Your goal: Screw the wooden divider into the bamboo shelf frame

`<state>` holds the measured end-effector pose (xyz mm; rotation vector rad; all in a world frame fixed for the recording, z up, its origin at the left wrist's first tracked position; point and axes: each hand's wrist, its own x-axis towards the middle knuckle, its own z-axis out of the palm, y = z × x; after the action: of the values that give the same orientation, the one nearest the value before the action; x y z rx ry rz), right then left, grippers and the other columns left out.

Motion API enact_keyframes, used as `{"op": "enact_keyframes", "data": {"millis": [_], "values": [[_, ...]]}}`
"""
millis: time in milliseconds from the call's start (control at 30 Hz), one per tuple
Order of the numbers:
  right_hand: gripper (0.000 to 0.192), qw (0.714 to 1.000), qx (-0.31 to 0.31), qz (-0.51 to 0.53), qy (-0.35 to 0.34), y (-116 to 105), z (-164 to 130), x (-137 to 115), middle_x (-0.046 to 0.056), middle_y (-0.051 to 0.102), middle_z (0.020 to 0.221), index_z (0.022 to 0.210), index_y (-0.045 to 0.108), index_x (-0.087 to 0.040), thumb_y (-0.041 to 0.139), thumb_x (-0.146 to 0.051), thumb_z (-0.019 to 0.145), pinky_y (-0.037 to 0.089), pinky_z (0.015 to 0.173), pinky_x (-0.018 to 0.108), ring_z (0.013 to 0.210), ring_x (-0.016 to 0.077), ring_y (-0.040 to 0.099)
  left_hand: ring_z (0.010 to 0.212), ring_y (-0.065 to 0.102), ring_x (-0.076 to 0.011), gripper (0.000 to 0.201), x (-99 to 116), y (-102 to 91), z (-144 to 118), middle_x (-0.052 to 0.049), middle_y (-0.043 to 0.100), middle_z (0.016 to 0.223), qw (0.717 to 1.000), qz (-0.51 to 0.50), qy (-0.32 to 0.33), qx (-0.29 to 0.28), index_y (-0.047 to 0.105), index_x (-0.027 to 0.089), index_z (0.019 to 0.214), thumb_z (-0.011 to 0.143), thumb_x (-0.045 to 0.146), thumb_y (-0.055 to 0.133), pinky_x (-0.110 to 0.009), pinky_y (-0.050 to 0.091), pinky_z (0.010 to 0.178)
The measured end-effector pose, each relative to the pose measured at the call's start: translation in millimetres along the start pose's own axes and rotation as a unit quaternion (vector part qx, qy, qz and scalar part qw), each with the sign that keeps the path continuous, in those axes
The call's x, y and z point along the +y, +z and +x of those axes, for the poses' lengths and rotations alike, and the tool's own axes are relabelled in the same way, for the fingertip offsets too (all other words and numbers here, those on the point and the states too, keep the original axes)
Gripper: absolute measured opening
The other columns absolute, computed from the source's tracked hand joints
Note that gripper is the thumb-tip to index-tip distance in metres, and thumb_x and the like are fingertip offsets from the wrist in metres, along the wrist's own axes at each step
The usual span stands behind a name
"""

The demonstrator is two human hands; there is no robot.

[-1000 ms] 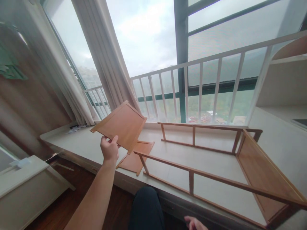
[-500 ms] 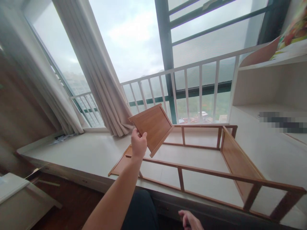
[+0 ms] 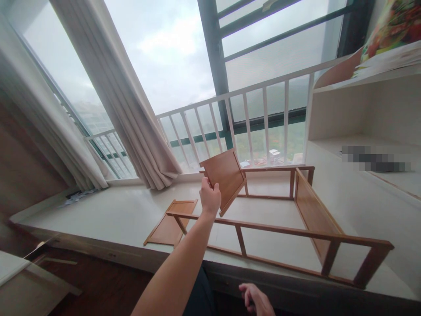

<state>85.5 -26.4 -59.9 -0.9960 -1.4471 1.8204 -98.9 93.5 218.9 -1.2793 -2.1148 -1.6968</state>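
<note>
On the upper right shelf [image 3: 335, 114], a bag [image 3: 393, 33] shows a bright multicolour print, any lettering too blurred to read; a dark item [image 3: 375, 159] lower down is pixelated out.

Panel [image 3: 226, 175]: brown wood, smooth flat face, raised strips along two opposite edges, strip ends jutting past the corners. It is held tilted in the air over the ledge [image 3: 108, 210], near the left end of the frame [image 3: 330, 259] and covering part of its far side from view; contact with it can't be told. Left hand [image 3: 209, 197] is clamped on the panel's lower left edge, thumb on the near face. Right hand [image 3: 258, 300] sits low at the bottom edge, fingers curled; can't tell if they close on anything.

Frame: matching wood, two ladder-like sides plus an end board [image 3: 317, 208] at right, resting on the ledge. Second panel [image 3: 173, 223] lies flat at its left end, near bar crossing over it.

Ledge white, glossy, papers [image 3: 77, 198] far left. Behind: white railing [image 3: 263, 85], beige curtain [image 3: 121, 101], large window [image 3: 171, 44], cloudy sky. Floor [image 3: 108, 272] dark reddish brown.
</note>
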Motion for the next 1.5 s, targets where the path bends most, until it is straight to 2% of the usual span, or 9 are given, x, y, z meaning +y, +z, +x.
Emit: {"op": "enact_keyframes", "data": {"millis": [100, 267, 433, 533, 667, 867, 1133, 1333, 1500], "values": [[0.066, 1.000, -0.025, -0.001, 0.004, -0.5, -0.4, -5.7, 0.011, 0.071, 0.087, 0.059, 0.056, -0.022, 0.038, -0.084, 0.073, 0.050, 0.069, 0.035, 0.090, 0.0304, 0.061, 0.077, 0.066, -0.0186, 0.013, 3.9, 7.6, -10.4, -0.002, 0.068, 0.082, 1.000, 0.001, 0.002, -0.015, 0.049, 0.024, 0.092, 0.083, 0.019, 0.056, -0.026, 0.046, 0.068], [0.071, 1.000, -0.027, 0.000, 0.006, 4.5, -6.0, -17.3, 0.013, 0.071, 0.100, 0.058, 0.055, -0.021, 0.033, -0.087, 0.072, 0.048, 0.071, 0.035, 0.090, 0.0297, 0.061, 0.069, 0.063, -0.0179, 0.011, 11.8, 17.2, -28.3, 0.001, 0.064, 0.073, 0.999, 0.018, 0.008, -0.025, 0.047, 0.025, 0.090, 0.085, 0.020, 0.055, -0.026, 0.042, 0.063], [0.070, 1.000, -0.023, 0.018, -0.002, 6.5, -7.8, -18.8, 0.011, 0.070, 0.085, 0.065, 0.062, -0.021, 0.035, -0.085, 0.074, 0.047, 0.069, 0.034, 0.087, 0.0290, 0.061, 0.071, 0.064, -0.0181, 0.012, 12.0, 26.8, -40.0, 0.000, 0.065, 0.075, 0.999, 0.001, -0.030, -0.020, 0.045, 0.024, 0.087, 0.084, 0.019, 0.055, -0.027, 0.043, 0.065], [0.068, 0.999, -0.021, 0.026, -0.003, 6.3, -9.0, -19.8, 0.011, 0.070, 0.088, 0.063, 0.060, -0.021, 0.036, -0.084, 0.074, 0.047, 0.068, 0.034, 0.087, 0.0285, 0.060, 0.072, 0.064, -0.0178, 0.012, 12.3, 29.6, -44.8, 0.000, 0.065, 0.075, 0.999, -0.007, -0.035, -0.025, 0.045, 0.024, 0.087, 0.085, 0.019, 0.055, -0.026, 0.043, 0.065], [0.064, 1.000, -0.021, 0.021, -0.008, 5.7, -13.1, -26.1, 0.012, 0.070, 0.094, 0.061, 0.056, -0.021, 0.036, -0.079, 0.078, 0.046, 0.071, 0.033, 0.090, 0.0278, 0.060, 0.075, 0.064, -0.0184, 0.011, 17.1, 27.2, -49.6, -0.001, 0.065, 0.078, 0.998, 0.027, -0.027, -0.050, 0.047, 0.025, 0.089, 0.085, 0.018, 0.055, -0.027, 0.044, 0.066], [0.060, 0.999, -0.022, 0.024, -0.008, 5.2, -16.5, -34.8, 0.012, 0.070, 0.092, 0.060, 0.052, -0.021, 0.036, -0.075, 0.080, 0.046, 0.071, 0.033, 0.089, 0.0276, 0.060, 0.078, 0.065, -0.0202, 0.013, 19.7, 22.0, -54.6, -0.004, 0.067, 0.082, 0.992, 0.069, -0.024, -0.107, 0.047, 0.024, 0.088, 0.083, 0.017, 0.056, -0.028, 0.043, 0.067], [0.059, 1.000, -0.014, 0.021, -0.010, 4.5, -19.4, -38.8, 0.010, 0.070, 0.092, 0.060, 0.054, -0.021, 0.037, -0.073, 0.081, 0.047, 0.071, 0.033, 0.089, 0.0269, 0.060, 0.077, 0.064, -0.0222, 0.014, 16.9, 17.0, -57.1, -0.004, 0.068, 0.081, 0.982, 0.100, 0.001, -0.158, 0.049, 0.025, 0.092, 0.083, 0.016, 0.056, -0.029, 0.042, 0.065], [0.063, 0.999, -0.014, 0.033, -0.007, 6.3, -17.5, -32.9, 0.010, 0.070, 0.090, 0.060, 0.054, -0.021, 0.036, -0.079, 0.077, 0.046, 0.068, 0.032, 0.086, 0.0263, 0.060, 0.076, 0.065, -0.0208, 0.014, 15.6, 10.8, -57.3, -0.003, 0.068, 0.080, 0.979, 0.085, 0.017, -0.183, 0.050, 0.024, 0.093, 0.084, 0.016, 0.055, -0.028, 0.042, 0.065], [0.065, 0.999, -0.028, 0.036, -0.002, 7.1, -16.2, -28.6, 0.011, 0.069, 0.092, 0.060, 0.054, -0.020, 0.036, -0.081, 0.076, 0.044, 0.069, 0.032, 0.086, 0.0263, 0.059, 0.078, 0.066, -0.0207, 0.015, 13.6, 12.2, -52.7, -0.004, 0.069, 0.084, 0.979, 0.082, 0.001, -0.188, 0.051, 0.023, 0.094, 0.083, 0.015, 0.057, -0.029, 0.044, 0.067]]}}
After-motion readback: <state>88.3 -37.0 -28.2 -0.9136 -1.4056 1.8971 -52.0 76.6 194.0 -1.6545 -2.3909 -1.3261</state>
